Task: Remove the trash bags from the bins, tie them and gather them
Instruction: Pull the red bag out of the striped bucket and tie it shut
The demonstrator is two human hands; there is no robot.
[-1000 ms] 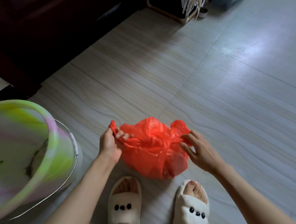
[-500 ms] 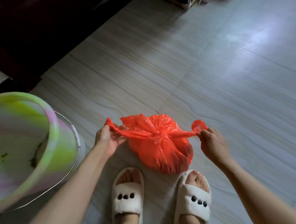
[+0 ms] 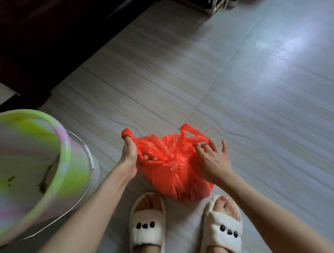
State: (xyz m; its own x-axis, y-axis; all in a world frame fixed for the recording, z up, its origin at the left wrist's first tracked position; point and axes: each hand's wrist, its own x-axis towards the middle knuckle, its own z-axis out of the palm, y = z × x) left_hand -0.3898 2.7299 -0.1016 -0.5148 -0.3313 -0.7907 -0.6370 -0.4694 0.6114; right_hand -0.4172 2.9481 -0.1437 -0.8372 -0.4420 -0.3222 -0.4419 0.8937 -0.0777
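A red trash bag sits on the pale tiled floor, just in front of the person's two feet in white slippers, with its lower edge close to the toes. The bag is bunched and full, its plastic gathered toward a twisted point near the middle of its top. The left hand has a closed grip on the bag's left handle: the fingers are curled round the strip of plastic, which loops up over the top of the hand, and fingertips show through a fold lower down against the bag. The right hand lies on the right side of the bag with its fingers spread and mostly straight, the fingertips touching the right handle, which stands up as a loose loop just beyond them; its grip is wide and not clamped on anything that can be seen. To the left, well apart from the bag, stands a bin swirled in green, pink and white, with a thin metal bail handle hanging down its side and dark specks on its inner wall. Dark furniture fills the upper left corner.
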